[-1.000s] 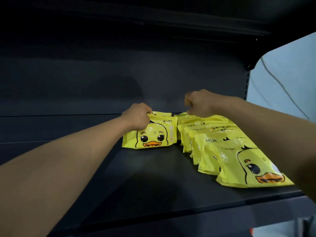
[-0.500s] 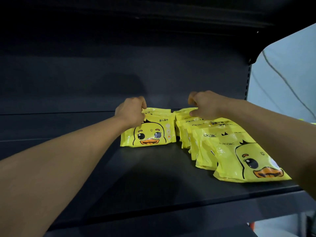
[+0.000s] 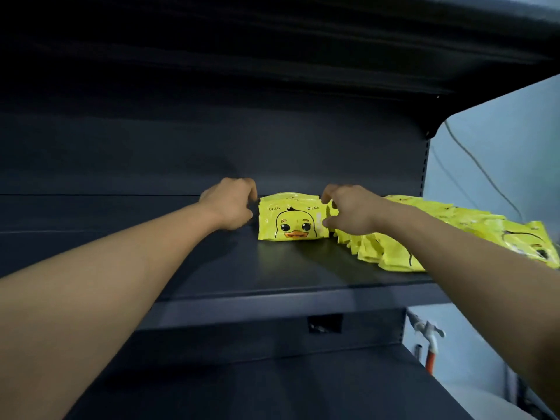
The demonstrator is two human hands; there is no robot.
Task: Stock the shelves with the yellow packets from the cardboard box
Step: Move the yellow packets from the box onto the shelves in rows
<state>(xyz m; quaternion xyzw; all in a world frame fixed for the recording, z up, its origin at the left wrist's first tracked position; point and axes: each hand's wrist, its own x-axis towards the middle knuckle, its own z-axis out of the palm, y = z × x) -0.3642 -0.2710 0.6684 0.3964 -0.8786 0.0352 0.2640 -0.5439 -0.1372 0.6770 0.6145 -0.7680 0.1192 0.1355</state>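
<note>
A yellow packet (image 3: 291, 218) with a duck face stands upright at the back of the dark shelf (image 3: 272, 301). My right hand (image 3: 348, 210) pinches its right edge, thumb low and fingers over the top right corner. My left hand (image 3: 231, 204) is curled just beside the packet's left edge, fingertips at the top left corner; a grip there is unclear. A row of several overlapping yellow packets (image 3: 394, 256) leans to the right of it, running out to the shelf's right end. The cardboard box is out of view.
The shelf's back panel and an upper shelf (image 3: 272, 71) close in overhead. A lower shelf (image 3: 272, 389) lies beneath. Past the rack's right post are a pale wall with a cable (image 3: 485, 177) and a tap (image 3: 430, 334).
The lone packet now stands more upright. My left hand has slid from its top to its left edge, and my right hand has come off the row onto the packet's right edge. The view tilted up.
</note>
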